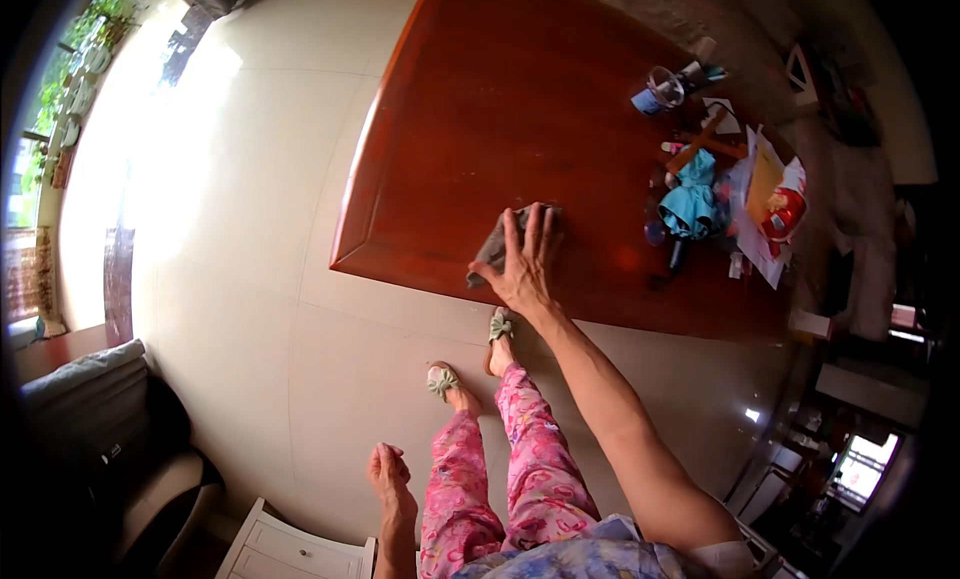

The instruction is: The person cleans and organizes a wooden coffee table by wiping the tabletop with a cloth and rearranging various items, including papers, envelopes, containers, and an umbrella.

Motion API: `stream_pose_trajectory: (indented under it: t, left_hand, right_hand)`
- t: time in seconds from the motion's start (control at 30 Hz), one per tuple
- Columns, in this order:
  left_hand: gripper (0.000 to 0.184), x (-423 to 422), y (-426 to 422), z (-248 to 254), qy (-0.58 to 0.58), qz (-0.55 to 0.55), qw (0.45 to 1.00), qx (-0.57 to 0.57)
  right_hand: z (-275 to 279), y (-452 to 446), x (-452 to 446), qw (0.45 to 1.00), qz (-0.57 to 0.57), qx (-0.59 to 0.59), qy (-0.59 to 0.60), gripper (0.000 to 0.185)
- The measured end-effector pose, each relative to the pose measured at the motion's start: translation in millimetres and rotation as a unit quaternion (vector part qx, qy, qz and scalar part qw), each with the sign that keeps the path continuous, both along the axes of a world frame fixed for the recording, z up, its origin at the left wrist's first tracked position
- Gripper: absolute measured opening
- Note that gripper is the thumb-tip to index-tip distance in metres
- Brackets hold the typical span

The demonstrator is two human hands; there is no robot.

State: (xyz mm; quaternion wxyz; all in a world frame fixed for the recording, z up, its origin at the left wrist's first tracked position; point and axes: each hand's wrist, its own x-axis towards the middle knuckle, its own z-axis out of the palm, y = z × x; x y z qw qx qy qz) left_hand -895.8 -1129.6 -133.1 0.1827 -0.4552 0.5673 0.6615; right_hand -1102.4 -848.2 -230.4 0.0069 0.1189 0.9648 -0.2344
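Near the front edge of the reddish-brown wooden table [450,129], my right hand [525,269] holds a crumpled grey-brown cloth [492,251] down against the tabletop. Its fingers and thumb spread over the cloth and cover part of it. My left hand [388,466] hangs apart from the table, low over the floor, fingers curled closed with nothing visible in them.
On the table's right side lie a folded turquoise umbrella [690,199], a clear cup [660,91], papers [757,204] and a red packet [785,211]. A white drawer cabinet [295,549] and a dark chair [160,479] stand at lower left.
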Motion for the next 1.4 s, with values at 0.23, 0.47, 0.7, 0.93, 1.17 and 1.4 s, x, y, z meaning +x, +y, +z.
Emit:
stream_pose_trajectory:
  t: [0.23,0.47,0.7,0.93,1.17,1.4]
  left_hand:
    - [0.033,2,-15,-3,-0.028,0.018,0.999,-0.013]
    - [0.012,10,-29,-15,-0.035,0.130,0.987,0.084]
    - [0.017,-12,-15,4,-0.034,0.144,0.975,0.166]
    - [0.031,5,-28,-25,-0.062,0.047,0.996,0.040]
    - [0.029,19,-36,-57,-0.038,0.029,0.999,-0.005]
    - [0.033,6,-38,-60,-0.044,-0.067,0.996,-0.034]
  right_hand:
    - [-38,83,-24,0.974,-0.153,0.081,0.145,0.040]
    - [-34,-108,-64,0.952,0.155,-0.041,0.262,0.031]
    - [-34,-154,-39,0.907,0.365,-0.077,0.199,0.036]
    - [-8,44,110,0.932,0.356,-0.003,0.068,0.026]
    - [11,162,-22,0.977,-0.085,-0.018,0.195,0.047]
    - [-31,15,-63,0.944,0.176,-0.166,0.224,0.029]
